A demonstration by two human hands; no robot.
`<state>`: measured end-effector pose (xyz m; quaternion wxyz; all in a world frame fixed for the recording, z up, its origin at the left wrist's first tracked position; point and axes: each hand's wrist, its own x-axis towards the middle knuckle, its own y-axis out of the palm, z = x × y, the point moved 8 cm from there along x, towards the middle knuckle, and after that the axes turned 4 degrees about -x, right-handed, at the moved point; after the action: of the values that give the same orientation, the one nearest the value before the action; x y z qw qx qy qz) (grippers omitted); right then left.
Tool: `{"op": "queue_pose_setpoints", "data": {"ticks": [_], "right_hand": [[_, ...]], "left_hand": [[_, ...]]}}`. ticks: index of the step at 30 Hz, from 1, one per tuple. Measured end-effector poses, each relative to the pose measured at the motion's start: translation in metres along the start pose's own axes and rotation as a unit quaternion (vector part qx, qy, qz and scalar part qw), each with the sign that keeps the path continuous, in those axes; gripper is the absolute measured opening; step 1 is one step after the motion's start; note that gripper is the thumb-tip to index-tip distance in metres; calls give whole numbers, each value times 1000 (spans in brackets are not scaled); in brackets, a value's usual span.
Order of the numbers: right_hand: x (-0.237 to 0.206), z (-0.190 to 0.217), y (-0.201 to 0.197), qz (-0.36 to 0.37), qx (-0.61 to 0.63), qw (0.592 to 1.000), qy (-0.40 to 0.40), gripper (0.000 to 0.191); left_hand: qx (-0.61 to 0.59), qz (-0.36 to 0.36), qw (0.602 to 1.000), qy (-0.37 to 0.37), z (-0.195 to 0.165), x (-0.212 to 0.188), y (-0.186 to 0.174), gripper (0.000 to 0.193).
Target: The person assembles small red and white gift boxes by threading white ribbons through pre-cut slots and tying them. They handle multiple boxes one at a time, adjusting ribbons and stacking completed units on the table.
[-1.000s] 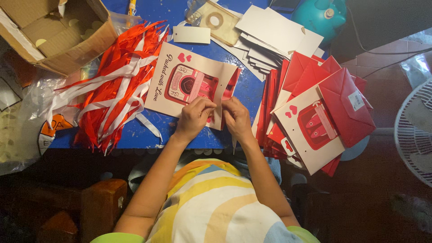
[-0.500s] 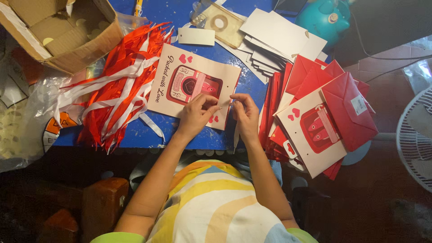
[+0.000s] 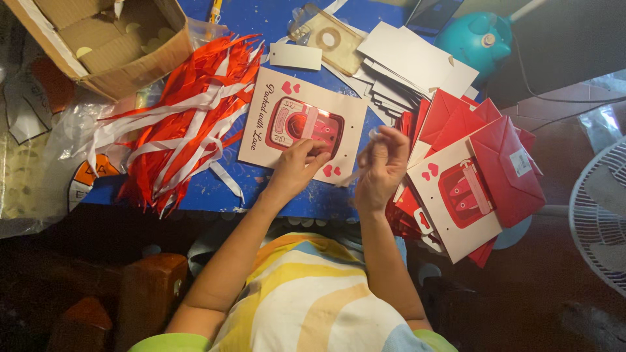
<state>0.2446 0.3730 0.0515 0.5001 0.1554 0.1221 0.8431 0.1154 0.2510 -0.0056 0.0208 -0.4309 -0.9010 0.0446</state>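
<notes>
A cream card (image 3: 274,111) with a red picture and small red hearts lies flat on the blue table (image 3: 274,189). My left hand (image 3: 297,166) rests on the card's near edge, fingers pressing down on it. My right hand (image 3: 381,166) is lifted just right of the card, fingers pinched on a thin pale strip (image 3: 357,175) that trails down to the left. A finished card (image 3: 456,195) with a red envelope (image 3: 505,171) lies on a red stack to the right.
A heap of red and white ribbons (image 3: 186,104) lies left of the card. An open cardboard box (image 3: 107,42) stands at the back left, white card stacks (image 3: 414,62) and a teal round object (image 3: 473,39) at the back. A white fan (image 3: 603,215) is at the right.
My right hand has lifted off the card and moved right, peeling away a thin pale strip. The left hand stays pressed on the card's near edge.
</notes>
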Motion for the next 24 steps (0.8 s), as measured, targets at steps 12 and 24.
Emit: {"op": "queue_pose_setpoints", "data": {"ticks": [12,24], "right_hand": [[12,-10,63,182,6,979,89,25],[25,-75,190,418,-287,861,33,50]], "left_hand": [[-202,154,967,-27,-9,-23,21,28],[387,-322,862,59,-96,-78,-207,16]]}}
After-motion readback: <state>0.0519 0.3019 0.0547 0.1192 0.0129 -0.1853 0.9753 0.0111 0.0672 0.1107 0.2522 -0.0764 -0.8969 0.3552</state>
